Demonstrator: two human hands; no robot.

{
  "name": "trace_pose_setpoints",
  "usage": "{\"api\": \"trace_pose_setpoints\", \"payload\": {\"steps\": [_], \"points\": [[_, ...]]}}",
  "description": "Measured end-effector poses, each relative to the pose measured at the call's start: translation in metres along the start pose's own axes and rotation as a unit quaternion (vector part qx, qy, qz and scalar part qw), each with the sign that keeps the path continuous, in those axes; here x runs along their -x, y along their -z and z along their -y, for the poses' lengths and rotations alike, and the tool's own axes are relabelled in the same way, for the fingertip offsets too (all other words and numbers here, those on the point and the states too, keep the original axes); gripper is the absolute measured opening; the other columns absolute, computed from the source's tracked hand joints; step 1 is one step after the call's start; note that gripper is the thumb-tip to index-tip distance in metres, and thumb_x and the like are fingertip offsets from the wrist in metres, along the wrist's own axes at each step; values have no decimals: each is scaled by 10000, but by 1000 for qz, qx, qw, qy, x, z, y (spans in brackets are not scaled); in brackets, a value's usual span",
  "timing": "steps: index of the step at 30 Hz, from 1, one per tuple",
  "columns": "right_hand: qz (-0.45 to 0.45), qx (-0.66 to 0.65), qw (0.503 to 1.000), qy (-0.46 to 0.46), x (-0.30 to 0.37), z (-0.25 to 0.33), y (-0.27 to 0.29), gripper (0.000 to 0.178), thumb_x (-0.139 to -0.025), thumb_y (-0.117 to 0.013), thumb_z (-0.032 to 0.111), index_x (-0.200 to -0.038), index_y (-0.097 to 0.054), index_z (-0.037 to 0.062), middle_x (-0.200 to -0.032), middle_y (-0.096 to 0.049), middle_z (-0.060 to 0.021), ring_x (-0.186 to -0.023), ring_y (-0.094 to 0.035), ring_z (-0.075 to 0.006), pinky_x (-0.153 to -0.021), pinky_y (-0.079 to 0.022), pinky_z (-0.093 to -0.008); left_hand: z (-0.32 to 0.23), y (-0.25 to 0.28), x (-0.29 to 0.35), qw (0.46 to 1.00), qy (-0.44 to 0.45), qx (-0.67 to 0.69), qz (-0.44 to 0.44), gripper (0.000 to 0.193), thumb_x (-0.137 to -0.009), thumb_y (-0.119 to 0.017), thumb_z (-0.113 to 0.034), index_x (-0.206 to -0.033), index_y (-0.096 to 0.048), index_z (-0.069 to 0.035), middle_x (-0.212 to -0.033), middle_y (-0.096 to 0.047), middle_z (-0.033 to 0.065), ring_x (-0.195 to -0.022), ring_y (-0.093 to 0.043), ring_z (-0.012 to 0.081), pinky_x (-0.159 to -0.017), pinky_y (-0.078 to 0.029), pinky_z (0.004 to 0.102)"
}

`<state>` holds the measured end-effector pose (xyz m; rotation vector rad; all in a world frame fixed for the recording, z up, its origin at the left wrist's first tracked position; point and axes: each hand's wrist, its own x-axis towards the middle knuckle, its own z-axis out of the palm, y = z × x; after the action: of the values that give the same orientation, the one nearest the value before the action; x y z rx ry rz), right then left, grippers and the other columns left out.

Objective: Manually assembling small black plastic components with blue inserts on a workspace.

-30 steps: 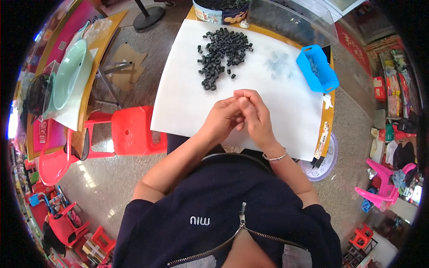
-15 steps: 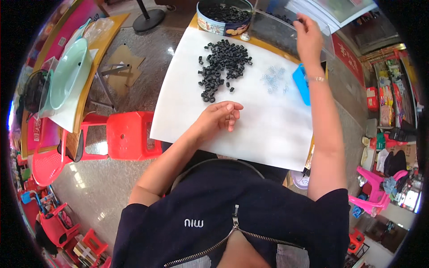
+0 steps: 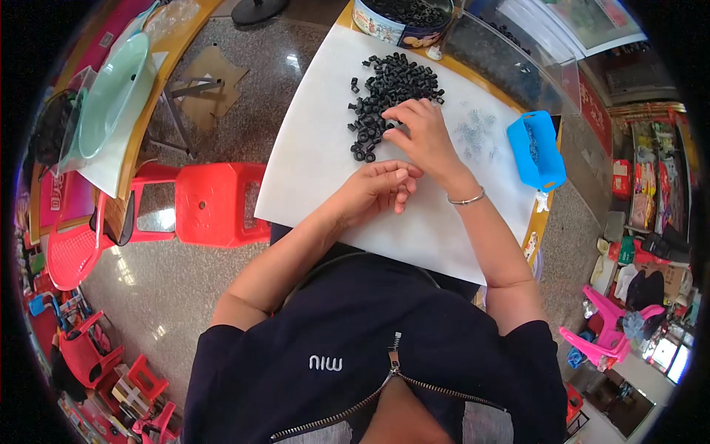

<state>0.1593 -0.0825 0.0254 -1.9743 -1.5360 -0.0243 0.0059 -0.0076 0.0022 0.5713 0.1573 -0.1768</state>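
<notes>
A heap of small black ring-like plastic parts [image 3: 396, 83] lies on the white table covering [image 3: 310, 152]. My right hand [image 3: 423, 139] hangs at the heap's near right edge, thumb and fingers apart, with nothing visible between them. Just below it, close to the right wrist, my left hand [image 3: 376, 191] has its fingers curled in and the thumb pressed against them. Whatever it may hold is too small or hidden to make out. To the right of the heap, tiny clear or silvery pieces [image 3: 477, 133] are scattered.
A blue plastic basket [image 3: 549, 140] with small pieces inside stands at the table's right edge. Behind the heap are a round tin [image 3: 403, 33] full of black parts and a clear plastic bin [image 3: 510, 63]. A red stool [image 3: 211, 203] stands left of the table.
My right hand has come back from the clear bin at the far right to the black heap, beside my left hand. The left hand stays curled. The view has shifted slightly.
</notes>
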Motion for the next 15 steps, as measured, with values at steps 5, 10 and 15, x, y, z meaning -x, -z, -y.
{"api": "trace_pose_setpoints", "payload": {"steps": [5, 10, 15], "points": [[0, 13, 1000, -6, 4, -5, -3, 188, -735, -653, 80, -921, -655, 106, -851, -598, -15, -852, -499, -212, -799, -350, -346, 0, -1, -1, 1000, 1, -1, -4, 293, -955, -508, -187, -1139, -531, 39, -874, -589, 39, -713, -552, 84, -623, -493, 243], [-13, 13, 999, -33, 17, -5, 5, 187, -745, -639, 64, -925, -653, 108, -857, -594, -14, -863, -498, -203, -791, -343, -340, 1, 0, -2, 1000, 0, 1, -6, 292, -956, -504, -182, -1145, -531, 39, -871, -588, 41, -711, -553, 86, -623, -493, 241], [-42, 0, 999, -5, 14, 2, 7, 165, -756, -641, 89, -921, -655, 96, -888, -582, -20, -887, -492, -203, -802, -338, -334, 0, -1, -2, 1000, 2, -21, -20, 290, -942, -519, -203, -1135, -523, 13, -875, -562, 43, -701, -529, 89, -593, -473, 238]]}}
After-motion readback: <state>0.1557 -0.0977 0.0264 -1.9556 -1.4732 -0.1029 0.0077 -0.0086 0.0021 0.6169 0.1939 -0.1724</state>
